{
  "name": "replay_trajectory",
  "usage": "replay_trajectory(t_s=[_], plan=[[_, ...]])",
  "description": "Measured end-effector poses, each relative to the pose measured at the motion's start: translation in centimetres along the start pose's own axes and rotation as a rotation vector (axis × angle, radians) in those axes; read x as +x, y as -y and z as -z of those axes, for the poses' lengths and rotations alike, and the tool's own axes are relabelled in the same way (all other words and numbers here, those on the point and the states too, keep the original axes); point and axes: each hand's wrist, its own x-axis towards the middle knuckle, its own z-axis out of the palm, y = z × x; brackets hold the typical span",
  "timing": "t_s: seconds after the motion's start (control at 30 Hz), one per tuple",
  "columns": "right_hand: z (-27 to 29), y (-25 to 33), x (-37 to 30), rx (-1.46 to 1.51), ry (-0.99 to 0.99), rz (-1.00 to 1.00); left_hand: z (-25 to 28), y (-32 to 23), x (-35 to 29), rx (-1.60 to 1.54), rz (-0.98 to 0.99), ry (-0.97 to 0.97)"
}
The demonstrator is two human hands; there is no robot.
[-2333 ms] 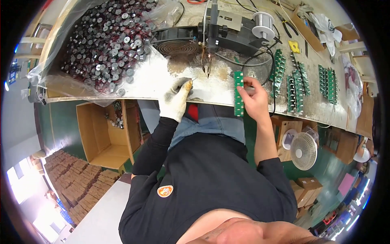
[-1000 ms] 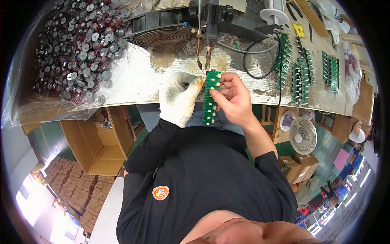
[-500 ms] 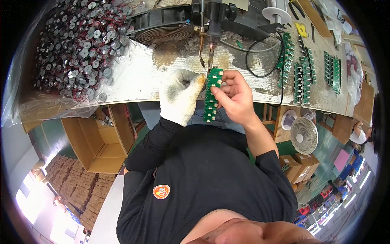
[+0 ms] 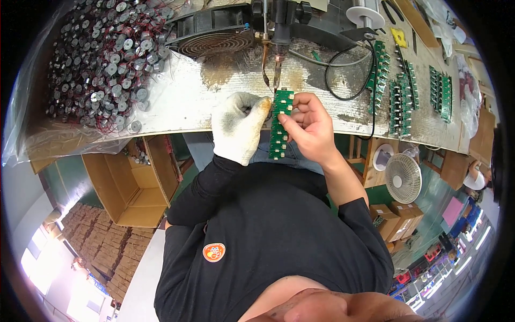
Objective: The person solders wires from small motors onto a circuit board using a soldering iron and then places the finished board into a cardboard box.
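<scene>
Workbench (image 4: 182, 102) cropped above; right fingers (image 4: 294, 129) pinch green board (image 4: 278, 137); left fingers (image 4: 260, 111) curled, grip unclear.

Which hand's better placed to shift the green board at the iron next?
Probably the right hand: it already grips the green circuit board by its right edge, below the soldering iron. The gloved left hand is curled at the board's left side; whether it holds anything is unclear.

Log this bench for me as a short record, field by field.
Right hand: bare, gripping a long green circuit board
Left hand: white-gloved, thumb beside the board; grip unclear
Near the board's upper end: tip of a black-bodied soldering iron
Bench left: heap of round silver-grey parts with red wires
Bench right: other narrow green circuit boards
</scene>
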Motion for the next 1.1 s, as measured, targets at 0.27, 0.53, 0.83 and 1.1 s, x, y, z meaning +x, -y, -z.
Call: replay_trajectory(t_s=[0.27, 0.53, 0.83, 1.1], plan=[[0.0, -0.1, -0.1, 0.032, 0.014, -0.01, -0.1, -0.1, -0.1, -0.155, 0.084, 0.001], [0.0, -0.2, 0.0, 0.001, 0.025, 0.008, 0.1, -1.2, 0.2, -0.193, 0.14, 0.017], [0.0, -0.1, -0.1, -0.019, 0.039, 0.031, 0.0, -0.2, 0.2, -0.123, 0.07, 0.006], [0.3, -0.6, -0.3, -0.036, 0.0, 0.01, 0.0, -0.4, 0.1, -0.07, 0.153, 0.064]])
